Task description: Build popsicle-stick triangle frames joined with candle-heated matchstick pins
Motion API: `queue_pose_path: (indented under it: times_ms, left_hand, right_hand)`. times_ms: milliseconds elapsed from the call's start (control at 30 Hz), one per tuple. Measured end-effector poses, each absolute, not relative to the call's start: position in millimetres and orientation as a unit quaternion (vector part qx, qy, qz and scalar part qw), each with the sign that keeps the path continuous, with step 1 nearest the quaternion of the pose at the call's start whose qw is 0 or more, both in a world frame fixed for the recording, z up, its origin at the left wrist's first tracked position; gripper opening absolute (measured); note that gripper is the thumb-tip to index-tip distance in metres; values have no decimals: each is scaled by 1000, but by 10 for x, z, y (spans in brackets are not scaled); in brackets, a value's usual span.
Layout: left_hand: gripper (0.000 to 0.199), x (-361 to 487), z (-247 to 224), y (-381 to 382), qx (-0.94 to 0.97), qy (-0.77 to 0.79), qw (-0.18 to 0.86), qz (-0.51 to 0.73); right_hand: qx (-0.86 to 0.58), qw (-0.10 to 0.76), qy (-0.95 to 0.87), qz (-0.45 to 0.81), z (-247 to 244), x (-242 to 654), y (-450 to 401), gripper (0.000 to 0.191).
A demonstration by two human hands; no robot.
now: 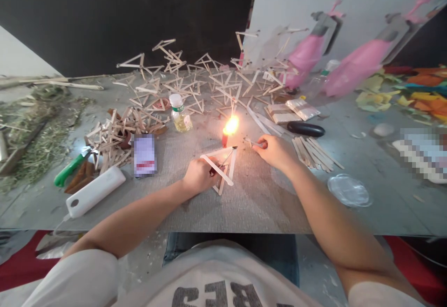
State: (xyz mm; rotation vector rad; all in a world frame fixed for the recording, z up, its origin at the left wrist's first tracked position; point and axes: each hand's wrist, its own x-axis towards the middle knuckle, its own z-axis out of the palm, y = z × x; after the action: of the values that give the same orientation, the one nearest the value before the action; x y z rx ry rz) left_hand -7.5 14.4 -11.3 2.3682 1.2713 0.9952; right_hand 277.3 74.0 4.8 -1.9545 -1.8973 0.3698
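My left hand (199, 175) is closed on a frame of joined wooden sticks (232, 167), held low over the table; one upper corner of it looks dark. A red candle (225, 138) burns with a bright flame just beyond the frame. To the right of the candle, my right hand (275, 151) pinches a small thin item (252, 143), too small and blurred to name. The two hands are apart. A loose bundle of flat sticks (314, 153) lies right of my right hand.
Stick triangles (195, 85) crowd the table's back. At left are a stick pile (117, 134), a small bottle (180, 118), a box (144, 155), a white power bank (96, 192) and a green-handled tool (71, 169). Pink bottles (356, 67), a black oval object (305, 128) and a clear lid (349, 190) are right.
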Motion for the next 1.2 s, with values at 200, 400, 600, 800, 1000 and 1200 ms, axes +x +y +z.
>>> queue_pose_path:
  times_ms: [200, 400, 600, 800, 1000, 1200]
  left_hand:
    - [37, -71, -82, 133, 815, 447, 137, 342]
    - [40, -66, -81, 130, 813, 456, 139, 334]
    - [36, -70, -101, 128, 811, 461, 135, 333]
    - [35, -70, -103, 118, 809, 463, 130, 337]
    - [29, -85, -129, 120, 812, 459, 131, 335]
    - [33, -72, -157, 118, 811, 454, 131, 346]
  right_hand:
    - [-718, 152, -675, 79, -52, 2783, 781, 12]
    - [-701, 180, -687, 67, -12, 2769, 775, 7]
    - [-668, 281, -684, 82, 83, 2710, 733, 17]
    - [-605, 371, -692, 132, 88, 2523, 596, 27]
    - [-546, 435, -690, 191, 60, 2312, 467, 26]
    - [-538, 474, -659, 227, 15, 2258, 480, 28]
